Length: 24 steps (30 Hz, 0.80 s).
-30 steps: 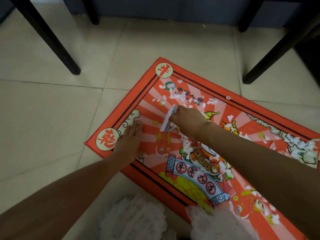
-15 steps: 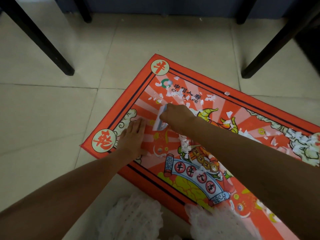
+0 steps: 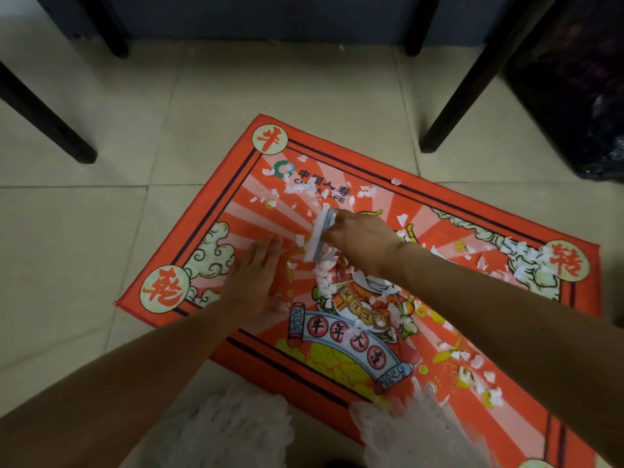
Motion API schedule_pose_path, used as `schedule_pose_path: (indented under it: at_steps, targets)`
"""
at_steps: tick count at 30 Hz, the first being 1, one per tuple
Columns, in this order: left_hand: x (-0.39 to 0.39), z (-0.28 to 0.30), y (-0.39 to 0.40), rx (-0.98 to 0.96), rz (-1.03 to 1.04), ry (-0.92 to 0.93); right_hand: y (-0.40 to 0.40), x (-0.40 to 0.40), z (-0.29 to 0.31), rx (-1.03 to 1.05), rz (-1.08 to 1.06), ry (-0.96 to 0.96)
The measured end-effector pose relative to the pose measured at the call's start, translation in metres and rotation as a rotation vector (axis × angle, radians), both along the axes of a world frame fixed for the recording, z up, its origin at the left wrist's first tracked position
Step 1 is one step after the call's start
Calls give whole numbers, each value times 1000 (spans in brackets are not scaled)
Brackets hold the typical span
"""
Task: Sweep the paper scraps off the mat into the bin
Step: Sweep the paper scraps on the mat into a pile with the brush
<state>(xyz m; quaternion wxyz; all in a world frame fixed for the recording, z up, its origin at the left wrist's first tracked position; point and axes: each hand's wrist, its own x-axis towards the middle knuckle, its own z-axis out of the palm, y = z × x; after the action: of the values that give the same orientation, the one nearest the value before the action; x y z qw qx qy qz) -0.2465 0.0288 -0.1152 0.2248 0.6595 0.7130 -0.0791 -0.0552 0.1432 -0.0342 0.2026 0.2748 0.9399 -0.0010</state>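
Right hand: closed around a small flat scraper, its edge down on the mat to push scraps.
Left hand: open, flat near the mat's left edge, likely so it can't slide.
Paper scraps: mostly mid-mat, more by the right corner.
Bin: dark, maybe it, beyond the far right corner.

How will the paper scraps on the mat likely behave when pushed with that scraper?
The paper scraps look tiny, thin and torn, so probably very light and apt to scatter. They bunch beside the scraper in the right hand; some may catch on the mat.
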Motion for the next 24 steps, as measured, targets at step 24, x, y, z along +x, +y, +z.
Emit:
schedule_pose_path:
  at_steps: [24]
  targets:
    - [-17, 2, -4, 10, 23, -8, -2, 0, -8, -9, 62, 30]
